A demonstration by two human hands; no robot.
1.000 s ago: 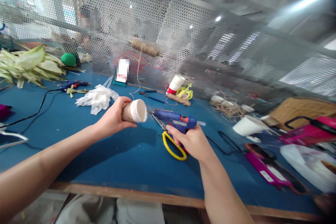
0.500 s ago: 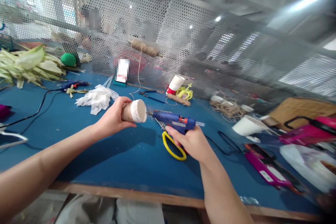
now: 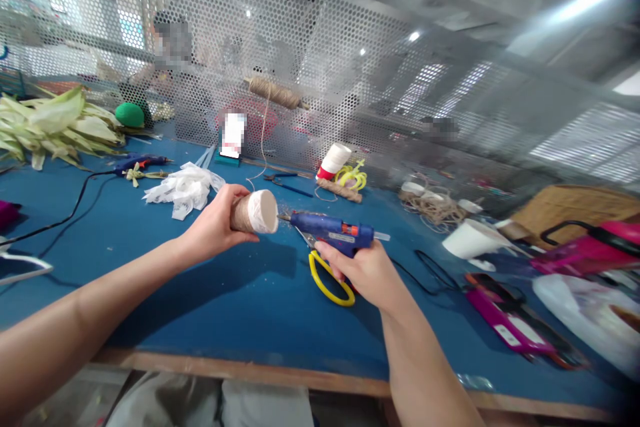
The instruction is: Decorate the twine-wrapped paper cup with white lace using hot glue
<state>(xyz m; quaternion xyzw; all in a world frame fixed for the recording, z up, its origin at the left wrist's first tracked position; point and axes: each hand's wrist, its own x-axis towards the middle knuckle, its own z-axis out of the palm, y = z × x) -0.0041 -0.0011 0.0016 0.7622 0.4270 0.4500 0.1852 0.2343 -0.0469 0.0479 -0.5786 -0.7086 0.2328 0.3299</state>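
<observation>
My left hand (image 3: 227, 217) is wrapped round a twine-covered paper cup (image 3: 255, 211), tilted on its side with its pale flat end facing right. A white lace band circles that end. In my right hand (image 3: 357, 267) is a blue hot glue gun (image 3: 333, 228), a clear glue stick jutting from its back. Its nozzle points left, at or very close to the edge of the lace-banded end; whether it touches I cannot tell. Yellow-handled scissors (image 3: 330, 283) lie below the gun, partly hidden by my right hand. White lace (image 3: 185, 188) is heaped left of the cup.
Blue-handled pliers (image 3: 290, 185) lie behind the cup. A twine spool (image 3: 275, 91) hangs on the perforated metal screen (image 3: 210, 20). At left are corn husks (image 3: 55, 123) and another glue gun (image 3: 143, 162). To the right lie a white cup (image 3: 473, 239) and a magenta case (image 3: 505, 323).
Both hands stay nearly still. The cup has shifted very slightly left, and the glue gun's nozzle stays at its edge.
</observation>
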